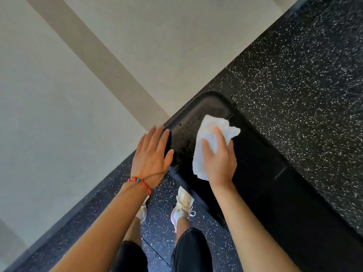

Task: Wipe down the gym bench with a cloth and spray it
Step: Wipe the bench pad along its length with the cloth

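Observation:
The black padded gym bench (259,165) runs from the centre down to the lower right, its rounded end pointing at the wall. Small wet droplets show on the pad near that end. My right hand (219,160) lies flat on a crumpled white cloth (210,138) and presses it onto the pad. My left hand (152,156) is open with fingers spread, resting against the bench's left edge; a red bead bracelet is on its wrist. No spray bottle is in view.
A pale wall (68,85) with a darker beige stripe fills the left and top. Black speckled rubber floor (304,75) surrounds the bench. My feet in white sneakers (182,207) stand just left of the bench.

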`<control>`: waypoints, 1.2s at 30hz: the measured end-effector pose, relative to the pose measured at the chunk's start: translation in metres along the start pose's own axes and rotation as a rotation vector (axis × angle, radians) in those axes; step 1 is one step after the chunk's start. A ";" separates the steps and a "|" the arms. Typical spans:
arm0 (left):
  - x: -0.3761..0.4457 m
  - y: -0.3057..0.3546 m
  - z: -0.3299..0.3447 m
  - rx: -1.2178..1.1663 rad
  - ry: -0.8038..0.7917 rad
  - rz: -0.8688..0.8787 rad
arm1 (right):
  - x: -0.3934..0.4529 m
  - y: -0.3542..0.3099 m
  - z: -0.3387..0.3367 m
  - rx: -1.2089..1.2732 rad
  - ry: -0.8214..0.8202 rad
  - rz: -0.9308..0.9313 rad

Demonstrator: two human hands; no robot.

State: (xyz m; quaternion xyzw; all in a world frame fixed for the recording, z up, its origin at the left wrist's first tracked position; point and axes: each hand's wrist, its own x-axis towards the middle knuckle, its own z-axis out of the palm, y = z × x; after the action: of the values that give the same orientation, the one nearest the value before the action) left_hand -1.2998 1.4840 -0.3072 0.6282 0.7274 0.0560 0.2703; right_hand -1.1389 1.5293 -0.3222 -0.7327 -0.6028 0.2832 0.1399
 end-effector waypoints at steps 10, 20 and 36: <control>0.011 -0.037 0.040 0.016 0.027 0.148 | 0.026 -0.006 0.029 -0.364 0.235 -0.099; 0.008 -0.052 0.027 0.002 0.030 0.286 | -0.022 -0.027 0.057 -0.416 0.268 -0.033; -0.010 -0.056 0.019 0.038 0.011 0.374 | -0.031 -0.030 0.060 -0.418 0.263 -0.031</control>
State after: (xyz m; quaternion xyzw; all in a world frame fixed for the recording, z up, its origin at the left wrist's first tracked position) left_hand -1.3399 1.4581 -0.3438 0.7572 0.6002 0.0949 0.2395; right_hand -1.2016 1.4984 -0.3456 -0.7670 -0.6359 0.0526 0.0668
